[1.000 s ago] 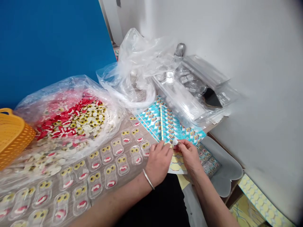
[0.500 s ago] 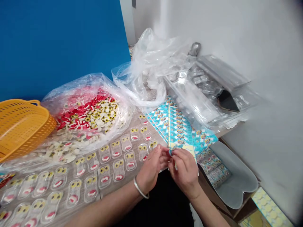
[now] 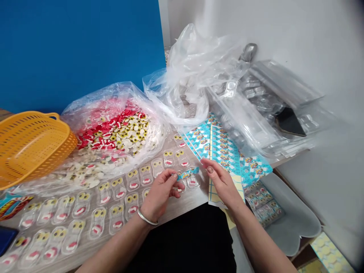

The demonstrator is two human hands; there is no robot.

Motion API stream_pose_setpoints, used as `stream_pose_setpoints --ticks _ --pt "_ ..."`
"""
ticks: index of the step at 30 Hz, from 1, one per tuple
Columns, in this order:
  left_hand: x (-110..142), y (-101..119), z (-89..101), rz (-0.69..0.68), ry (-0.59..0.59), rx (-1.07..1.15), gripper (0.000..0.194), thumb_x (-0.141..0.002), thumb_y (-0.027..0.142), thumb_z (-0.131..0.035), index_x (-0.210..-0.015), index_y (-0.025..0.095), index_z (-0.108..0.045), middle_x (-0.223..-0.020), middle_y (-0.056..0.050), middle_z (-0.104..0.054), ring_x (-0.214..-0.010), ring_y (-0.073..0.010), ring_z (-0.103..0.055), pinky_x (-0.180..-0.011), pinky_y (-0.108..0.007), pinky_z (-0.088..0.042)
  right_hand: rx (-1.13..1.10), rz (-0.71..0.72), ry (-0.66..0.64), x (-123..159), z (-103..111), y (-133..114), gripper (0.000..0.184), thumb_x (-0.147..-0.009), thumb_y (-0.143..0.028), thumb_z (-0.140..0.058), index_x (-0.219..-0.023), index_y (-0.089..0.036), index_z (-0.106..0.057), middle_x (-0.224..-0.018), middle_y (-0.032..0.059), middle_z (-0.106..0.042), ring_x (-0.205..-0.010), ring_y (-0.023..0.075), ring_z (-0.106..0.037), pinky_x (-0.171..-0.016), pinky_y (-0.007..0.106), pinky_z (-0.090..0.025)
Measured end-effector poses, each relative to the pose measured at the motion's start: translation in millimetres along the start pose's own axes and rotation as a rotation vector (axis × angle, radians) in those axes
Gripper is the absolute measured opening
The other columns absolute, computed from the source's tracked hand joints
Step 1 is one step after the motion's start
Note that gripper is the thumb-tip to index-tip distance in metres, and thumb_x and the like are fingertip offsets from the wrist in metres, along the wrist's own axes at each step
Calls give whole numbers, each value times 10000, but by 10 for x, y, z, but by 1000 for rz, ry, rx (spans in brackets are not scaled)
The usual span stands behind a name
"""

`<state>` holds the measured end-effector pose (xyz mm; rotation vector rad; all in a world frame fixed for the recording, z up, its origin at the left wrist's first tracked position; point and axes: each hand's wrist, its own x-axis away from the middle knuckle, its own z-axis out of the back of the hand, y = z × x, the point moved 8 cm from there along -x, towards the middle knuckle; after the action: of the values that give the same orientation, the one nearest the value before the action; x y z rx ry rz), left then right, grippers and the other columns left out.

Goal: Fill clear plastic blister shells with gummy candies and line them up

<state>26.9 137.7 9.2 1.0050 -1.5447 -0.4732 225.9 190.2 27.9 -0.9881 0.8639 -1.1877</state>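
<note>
My left hand (image 3: 160, 194), with a bracelet at its wrist, pinches one end of a small blue printed sticker (image 3: 188, 173). The sticker's free end points right, above clear plastic cases (image 3: 193, 182) with yellow eye pieces and a red-and-white mouth piece. Several such cases lie in rows across the table, to the left of my hands. My right hand (image 3: 220, 182) hovers over the blue sticker sheet (image 3: 224, 151), apart from the held sticker. Its fingers are loosely stretched out, and I see nothing in them. Yellowish backing (image 3: 214, 193) shows on the sheet's near part.
A clear bag (image 3: 119, 132) of loose red, white and yellow pieces lies behind the rows, beside an orange basket (image 3: 36, 148). Plastic bags and clear packaging (image 3: 244, 117) pile up at the back right. A grey container (image 3: 295, 216) holding filled cases stands below the table's right edge.
My hands, close together over the sheet before, have moved apart. My left hand has gone left with the sticker, now plainly visible. My view has shifted slightly left.
</note>
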Motion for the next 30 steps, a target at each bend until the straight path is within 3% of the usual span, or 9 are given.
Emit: stream_pose_setpoints --ticks 2,5,9,14,18,23,30 --pt "-36 -28 -38 -25 -7 -72 347 -760 463 -741 -881 175 -591 -654 4 -638 -595 -123 -604 -482 -199 -430 -70 -63 -54 -45 -93 11 381 -957 -437 -534 -1271 -239 -621 -1099 73 -746 -936 218 -703 -777 354 -557" --pt "-111 -83 -93 -64 -13 -119 361 -746 478 -755 -847 170 -595 -607 15 -633 -518 -97 -543 -484 -199 -401 6 -102 -66 -68 -168 0 334 -843 -369 -669 -1140 -219 -683 -934 35 -750 -744 185 -665 -664 307 -520" --pt "-197 -82 -132 -101 -32 -101 340 -748 452 -756 -836 173 -582 -552 33 -617 -468 -86 -513 -480 -199 -391 29 -99 -76 -119 -181 -18 179 -841 -338 -635 -933 -212 -722 -850 21 -743 -734 182 -651 -676 305 -502" --pt "-206 120 -128 -170 -15 -159 307 -765 393 -747 -911 186 -574 -505 61 -587 -409 -88 -489 -435 -197 -378 5 -98 -62 -200 -98 -47 225 -885 -376 -592 -975 -216 -721 -835 23 -735 -682 174 -643 -610 291 -490" --pt "-138 376 54 -251 61 29 296 -722 329 -806 -887 183 -608 -592 54 -612 -516 -76 -552 -508 -176 -435 241 -63 9 -89 -18 -47 301 -935 -392 -554 -1141 -213 -682 -933 48 -733 -696 181 -647 -661 324 -508" --pt "-115 461 377 -233 151 396 318 -653 245 -863 -877 194 -643 -725 41 -647 -648 -84 -616 -668 -218 -538 640 115 2 194 -271 -108 339 -894 -316 -620 -1218 -217 -615 -989 93 -705 -889 275 -652 -757 390 -511" --pt "-111 418 488 -217 164 459 303 -647 206 -865 -869 190 -661 -730 37 -649 -635 -74 -613 -641 -192 -540 715 156 66 318 -540 -243 295 -927 -157 -482 -1206 -175 -575 -956 99 -672 -831 244 -638 -727 362 -494"
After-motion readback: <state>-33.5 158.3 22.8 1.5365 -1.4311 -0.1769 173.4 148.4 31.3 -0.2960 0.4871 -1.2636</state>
